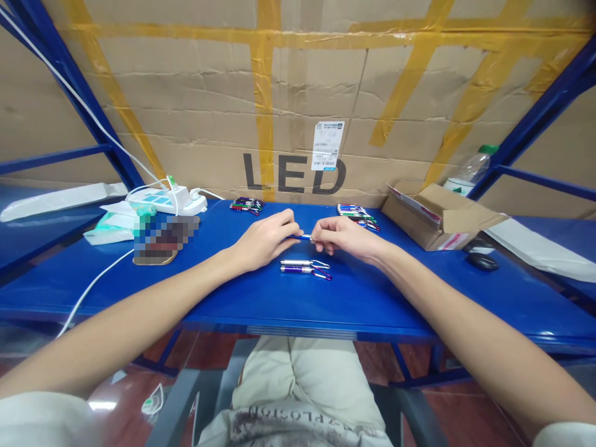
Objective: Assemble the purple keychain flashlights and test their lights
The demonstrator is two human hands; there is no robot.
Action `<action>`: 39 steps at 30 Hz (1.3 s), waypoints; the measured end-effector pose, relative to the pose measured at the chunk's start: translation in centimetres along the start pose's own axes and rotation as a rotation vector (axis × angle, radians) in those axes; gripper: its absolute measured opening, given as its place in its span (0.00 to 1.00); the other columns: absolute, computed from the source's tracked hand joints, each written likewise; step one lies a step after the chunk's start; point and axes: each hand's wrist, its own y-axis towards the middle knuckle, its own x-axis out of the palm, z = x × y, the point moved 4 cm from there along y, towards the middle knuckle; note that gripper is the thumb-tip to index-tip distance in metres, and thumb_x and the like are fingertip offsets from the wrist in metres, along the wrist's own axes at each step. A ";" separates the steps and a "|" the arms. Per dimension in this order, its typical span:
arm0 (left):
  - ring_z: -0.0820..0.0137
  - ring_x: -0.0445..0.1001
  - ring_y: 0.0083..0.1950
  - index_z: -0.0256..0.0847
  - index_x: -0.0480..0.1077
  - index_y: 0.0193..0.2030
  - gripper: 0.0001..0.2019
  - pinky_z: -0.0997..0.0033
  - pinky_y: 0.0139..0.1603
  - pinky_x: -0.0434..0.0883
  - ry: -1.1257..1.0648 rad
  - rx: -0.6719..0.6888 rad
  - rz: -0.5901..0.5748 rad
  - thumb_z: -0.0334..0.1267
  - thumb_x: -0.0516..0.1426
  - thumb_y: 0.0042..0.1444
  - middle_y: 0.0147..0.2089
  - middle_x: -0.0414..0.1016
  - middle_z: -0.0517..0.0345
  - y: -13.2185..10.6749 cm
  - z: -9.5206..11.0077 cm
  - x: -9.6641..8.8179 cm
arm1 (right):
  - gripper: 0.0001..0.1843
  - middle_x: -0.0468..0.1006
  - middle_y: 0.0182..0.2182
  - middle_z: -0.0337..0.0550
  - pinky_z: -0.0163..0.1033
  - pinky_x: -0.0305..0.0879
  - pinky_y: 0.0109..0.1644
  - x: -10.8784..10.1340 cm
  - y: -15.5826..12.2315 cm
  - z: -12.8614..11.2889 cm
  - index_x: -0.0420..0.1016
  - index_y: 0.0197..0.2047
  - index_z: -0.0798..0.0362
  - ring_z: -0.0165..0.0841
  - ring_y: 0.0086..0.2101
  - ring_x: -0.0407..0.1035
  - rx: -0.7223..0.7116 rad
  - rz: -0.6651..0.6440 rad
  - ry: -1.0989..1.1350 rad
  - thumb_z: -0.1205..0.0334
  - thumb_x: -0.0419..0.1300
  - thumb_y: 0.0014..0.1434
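Note:
Both my hands grip one slim blue keychain penlight (302, 236) just above the blue table. My left hand (266, 239) pinches its left end between thumb and fingers. At the other end, the fingertips of my right hand (347, 237) are closed on it, hiding that part. Just in front of the hands lie a silver penlight (294, 263) and a purple penlight (296, 270), side by side, with carabiner clips pointing right. Behind my left hand sits a cluster of several penlights (246, 205). A second group of penlights (356, 215) lies behind my right hand.
An open cardboard box (442, 217) stands at the right, with a black computer mouse (482, 261) beside it. On the left are a white power strip (167, 198), a tissue pack (112, 226) and a blurred-out phone-like object (156, 257). A large taped carton (209, 112) closes off the back.

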 end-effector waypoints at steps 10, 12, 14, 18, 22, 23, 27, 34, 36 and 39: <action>0.61 0.71 0.47 0.41 0.78 0.53 0.14 0.61 0.47 0.71 0.079 0.041 0.083 0.42 0.52 0.79 0.46 0.72 0.49 0.2 0.2 -0.3 | 0.10 0.76 0.27 0.39 0.37 0.62 0.30 0.0 -0.2 0.4 0.76 0.29 0.53 0.28 0.26 0.61 0.154 -0.011 0.225 0.59 0.72 0.56; 0.61 0.72 0.48 0.41 0.78 0.55 0.13 0.61 0.50 0.72 0.025 0.010 0.083 0.43 0.54 0.78 0.46 0.72 0.49 0.2 -0.1 -0.2 | 0.11 0.76 0.27 0.39 0.37 0.63 0.31 -0.2 -0.1 0.4 0.76 0.30 0.52 0.28 0.26 0.62 0.134 0.016 0.201 0.58 0.72 0.57; 0.61 0.72 0.48 0.42 0.79 0.56 0.13 0.60 0.51 0.72 -0.011 -0.015 0.080 0.44 0.55 0.78 0.46 0.73 0.50 0.2 -0.4 -0.1 | 0.12 0.76 0.27 0.38 0.37 0.63 0.32 -0.3 0.0 0.4 0.76 0.30 0.52 0.28 0.26 0.63 0.105 0.028 0.173 0.56 0.71 0.57; 0.60 0.73 0.50 0.41 0.79 0.56 0.15 0.59 0.53 0.73 -0.035 -0.046 0.064 0.45 0.55 0.78 0.48 0.75 0.49 0.2 -0.5 0.0 | 0.13 0.77 0.28 0.39 0.39 0.64 0.33 -0.4 0.1 0.1 0.75 0.32 0.52 0.29 0.26 0.64 0.020 0.057 0.010 0.53 0.68 0.61; 0.60 0.76 0.51 0.40 0.79 0.57 0.15 0.60 0.54 0.74 -0.088 -0.106 -0.005 0.45 0.54 0.78 0.50 0.77 0.48 0.2 -0.6 0.3 | 0.14 0.80 0.30 0.40 0.40 0.64 0.34 -0.5 0.2 0.1 0.75 0.35 0.51 0.31 0.27 0.67 -0.083 0.089 -0.191 0.50 0.66 0.64; 0.60 0.77 0.51 0.40 0.79 0.56 0.15 0.60 0.54 0.74 -0.096 -0.117 -0.022 0.45 0.54 0.78 0.50 0.77 0.48 0.2 -0.7 0.4 | 0.15 0.80 0.31 0.40 0.40 0.64 0.34 -0.5 0.3 0.2 0.74 0.36 0.51 0.31 0.27 0.67 -0.105 0.092 -0.227 0.48 0.65 0.65; 0.60 0.78 0.50 0.39 0.79 0.55 0.16 0.61 0.53 0.74 -0.091 -0.126 -0.054 0.45 0.53 0.79 0.50 0.77 0.48 0.2 -0.8 0.6 | 0.16 0.82 0.34 0.42 0.39 0.66 0.36 -0.3 0.3 0.5 0.75 0.39 0.51 0.33 0.30 0.70 -0.193 0.100 -0.344 0.47 0.61 0.69; 0.63 0.78 0.46 0.39 0.79 0.54 0.15 0.65 0.47 0.74 -0.061 -0.096 -0.035 0.44 0.54 0.78 0.50 0.77 0.49 -0.1 -0.5 0.5 | 0.15 0.82 0.30 0.41 0.38 0.65 0.33 0.0 0.2 0.6 0.75 0.37 0.51 0.31 0.27 0.69 -0.166 0.080 -0.301 0.49 0.62 0.68; 0.64 0.78 0.46 0.38 0.78 0.54 0.14 0.65 0.47 0.74 -0.047 -0.083 -0.024 0.44 0.54 0.78 0.50 0.76 0.49 -0.1 -0.4 0.3 | 0.14 0.81 0.28 0.40 0.37 0.64 0.31 0.0 0.2 0.5 0.74 0.35 0.51 0.30 0.26 0.67 -0.129 0.086 -0.232 0.50 0.64 0.66; 0.64 0.77 0.45 0.38 0.78 0.53 0.14 0.66 0.45 0.73 -0.021 -0.053 -0.016 0.43 0.54 0.78 0.49 0.76 0.50 -0.1 -0.2 0.2 | 0.13 0.80 0.27 0.39 0.36 0.64 0.30 0.0 0.2 0.3 0.74 0.32 0.52 0.29 0.25 0.66 -0.078 0.092 -0.131 0.53 0.66 0.63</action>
